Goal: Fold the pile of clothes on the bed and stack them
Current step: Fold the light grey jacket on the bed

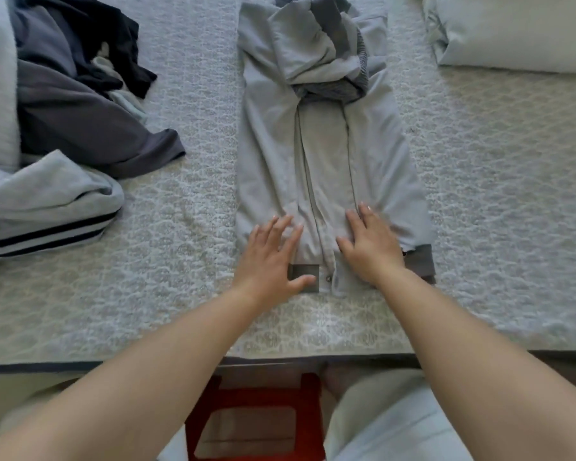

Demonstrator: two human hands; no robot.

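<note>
Head view: both hands flat on a jacket [320,154] on the bed [187,194].
Left hand [270,257] and right hand [369,244] lie open near its hem; unfolded clothes [64,111] sit left, a folded piece [512,31] right.

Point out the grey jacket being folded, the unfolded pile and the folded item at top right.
grey jacket [326,154]: head view, front panel by zipper.
unfolded pile [77,114]: head view, dark grey garment.
folded item [512,38]: head view, top face.
</note>
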